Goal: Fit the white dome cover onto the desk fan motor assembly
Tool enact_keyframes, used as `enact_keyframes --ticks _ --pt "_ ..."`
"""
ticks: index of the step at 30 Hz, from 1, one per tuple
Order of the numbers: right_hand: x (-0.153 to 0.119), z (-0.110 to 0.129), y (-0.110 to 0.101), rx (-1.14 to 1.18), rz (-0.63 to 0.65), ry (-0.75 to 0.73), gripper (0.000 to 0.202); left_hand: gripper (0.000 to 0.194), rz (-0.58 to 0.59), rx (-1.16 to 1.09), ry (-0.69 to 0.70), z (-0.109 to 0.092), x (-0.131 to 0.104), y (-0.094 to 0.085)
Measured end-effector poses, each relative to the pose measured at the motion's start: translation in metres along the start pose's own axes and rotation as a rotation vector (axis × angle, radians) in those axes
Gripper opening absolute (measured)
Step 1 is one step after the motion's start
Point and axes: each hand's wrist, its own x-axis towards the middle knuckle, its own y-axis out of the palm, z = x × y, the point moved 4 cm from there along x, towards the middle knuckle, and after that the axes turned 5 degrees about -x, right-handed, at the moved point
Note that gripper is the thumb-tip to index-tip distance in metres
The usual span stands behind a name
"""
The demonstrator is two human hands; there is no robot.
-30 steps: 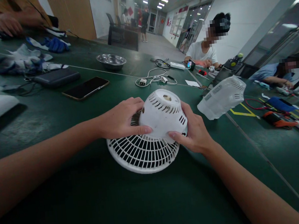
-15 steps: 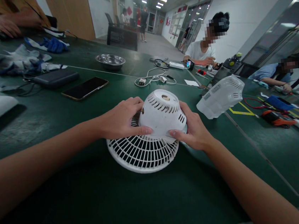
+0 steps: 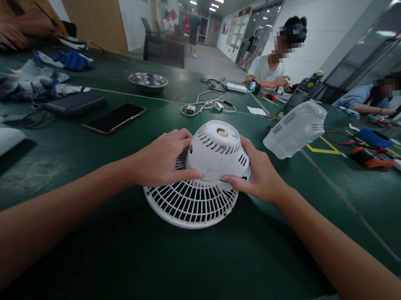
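Between my hands is a white plastic fan motor cover (image 3: pixel 215 155), domed, with slots around its side and a hole in its top. Under it lies a round white fan grille (image 3: pixel 195 208), resting on the green table. My left hand (image 3: pixel 167 160) wraps the cover's left side, thumb along its lower rim. Gripping the right side is my right hand (image 3: pixel 258 170), its thumb on the front lower edge. The fingertips behind the cover are hidden. A small gap with a dark spot shows near my right thumb.
A translucent white plastic housing (image 3: pixel 296 128) stands to the right. Beyond the hands lie a phone (image 3: pixel 114 118), a coiled white cable (image 3: pixel 208 105) and a metal bowl (image 3: pixel 148 81). An orange-and-black tool (image 3: pixel 371 157) is far right. Other people sit around the table.
The cover has tilted and turned slightly in my hands, and the pale piece in its top hole shows more. My right thumb has shifted a little left. Both hands keep their hold.
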Motion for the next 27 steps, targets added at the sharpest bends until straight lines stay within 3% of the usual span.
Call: enact_keyframes --ticks 8,13,15,18,21,27 --pt "-0.001 0.004 0.002 -0.057 -0.018 -0.007 0.094 0.067 0.021 0.085 -0.005 -0.001 0.000 -0.001" --pt "-0.002 0.003 0.004 -0.074 -0.078 0.117 0.109 0.062 -0.114 0.059 -0.087 -0.004 0.000 -0.002" --pt "-0.004 0.005 0.007 -0.005 -0.040 0.131 0.108 0.071 -0.128 -0.033 -0.061 -0.005 -0.001 0.000" --pt "-0.007 0.010 0.010 0.101 0.042 0.115 0.100 0.102 -0.082 -0.153 0.054 -0.006 -0.003 0.005" --pt "-0.008 0.013 0.009 0.147 0.063 0.109 0.098 0.124 -0.107 -0.195 0.099 -0.008 -0.006 0.008" --pt "-0.006 0.010 0.011 0.177 0.096 0.120 0.097 0.131 -0.240 -0.146 0.075 -0.018 -0.006 0.015"
